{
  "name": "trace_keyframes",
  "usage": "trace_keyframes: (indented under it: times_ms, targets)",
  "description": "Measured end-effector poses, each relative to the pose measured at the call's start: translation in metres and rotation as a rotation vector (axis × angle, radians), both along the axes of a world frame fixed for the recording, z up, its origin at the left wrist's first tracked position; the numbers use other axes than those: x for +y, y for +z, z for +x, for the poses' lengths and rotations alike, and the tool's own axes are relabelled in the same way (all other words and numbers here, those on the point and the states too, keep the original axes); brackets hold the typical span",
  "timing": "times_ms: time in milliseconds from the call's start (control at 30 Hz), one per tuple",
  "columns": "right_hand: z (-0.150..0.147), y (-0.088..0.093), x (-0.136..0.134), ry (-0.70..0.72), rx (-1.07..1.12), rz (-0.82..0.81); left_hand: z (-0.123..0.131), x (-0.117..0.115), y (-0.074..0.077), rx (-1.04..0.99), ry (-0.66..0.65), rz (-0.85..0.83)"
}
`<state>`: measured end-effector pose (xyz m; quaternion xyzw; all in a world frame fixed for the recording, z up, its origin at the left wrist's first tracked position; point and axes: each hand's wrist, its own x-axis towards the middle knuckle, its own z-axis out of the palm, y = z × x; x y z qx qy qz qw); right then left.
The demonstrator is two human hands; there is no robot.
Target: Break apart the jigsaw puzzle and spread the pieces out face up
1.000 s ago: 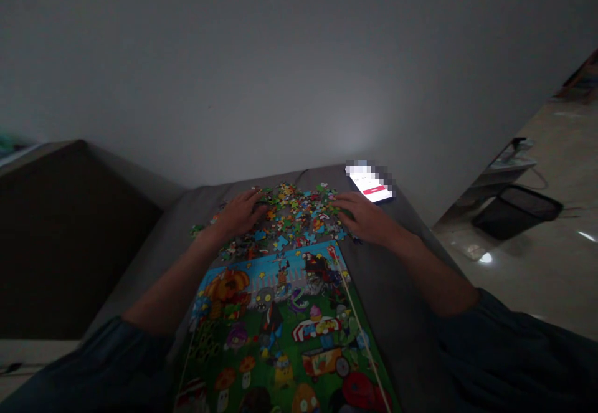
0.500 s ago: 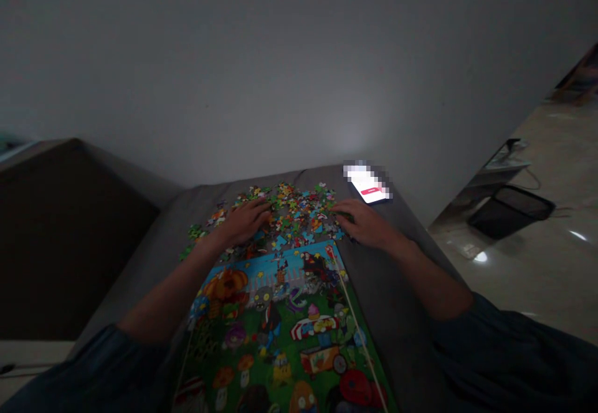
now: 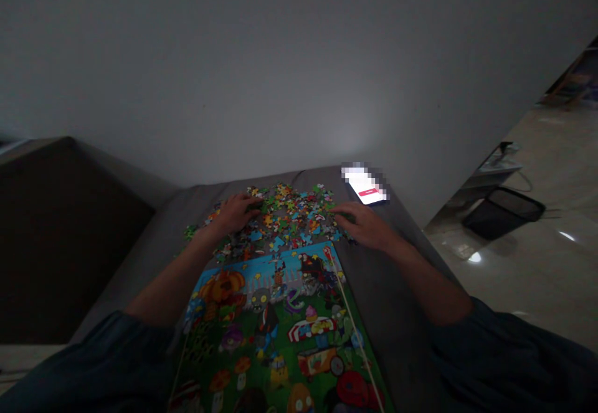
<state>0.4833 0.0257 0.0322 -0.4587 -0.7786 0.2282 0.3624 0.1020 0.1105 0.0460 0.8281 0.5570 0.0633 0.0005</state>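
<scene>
Loose jigsaw pieces [image 3: 292, 209] in many colours lie in a spread-out heap on a grey cushioned surface. Over the left part of the heap is my left hand [image 3: 237, 212], its fingers apart and touching pieces, with nothing visibly gripped. My right hand [image 3: 362, 223] rests at the heap's right edge, fingers stretched out towards the pieces and apart; I see no piece held in it. Nearer to me lies a cartoon puzzle board [image 3: 280, 307] showing zombies, plants and a pumpkin. Its lower end runs out of view, and my left forearm passes by its upper left corner.
A lit phone [image 3: 367, 185] lies behind my right hand, its screen partly blurred. The grey surface [image 3: 397, 313] borders a pale wall [image 3: 280, 70]. A dark brown block-like piece of furniture [image 3: 60, 238] stands at left. On the tiled floor at right is a black mesh basket [image 3: 499, 213].
My left hand has shifted left and slightly away from me across the heap, uncovering pieces near its middle. My right hand stays in nearly the same place. The view has turned slightly.
</scene>
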Motion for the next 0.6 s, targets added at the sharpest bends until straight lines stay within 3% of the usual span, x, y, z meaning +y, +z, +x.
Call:
trace_keyframes:
  times_ms: [200,400,600]
  targets:
    - [-0.010,-0.006,0.001,-0.032,0.181,-0.142,-0.002,0.009,0.003,-0.014,0.032,-0.047]
    - [-0.011,-0.010,0.003,-0.126,0.375,-0.168,0.000,0.008,0.005,-0.119,0.034,-0.165]
    - [-0.020,-0.012,-0.003,-0.121,0.438,-0.216,0.005,0.007,0.008,-0.152,0.047,-0.233]
